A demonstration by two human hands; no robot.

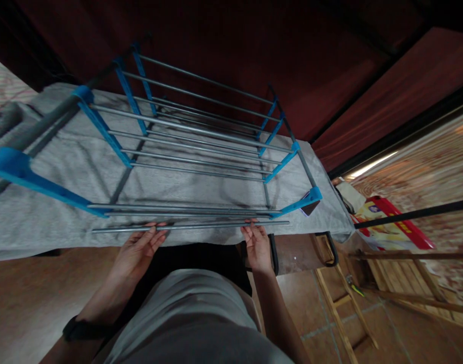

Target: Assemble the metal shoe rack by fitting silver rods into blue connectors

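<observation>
A shelf rack (201, 131) of grey metal rods and blue plastic side brackets lies on its side on a grey cloth (64, 172). A loose metal rod (189, 226) lies level just in front of the rack's nearest tier. My left hand (138, 247) holds that rod near its left part, fingers curled under it. My right hand (256, 242) grips the same rod near its right end, close to a blue bracket (305, 199).
The grey cloth covers a table whose front edge runs just past my hands. A wooden ladder frame (345, 308) and a red and yellow package (386, 227) lie on the tiled floor at right. A dark pole (413, 215) crosses at right.
</observation>
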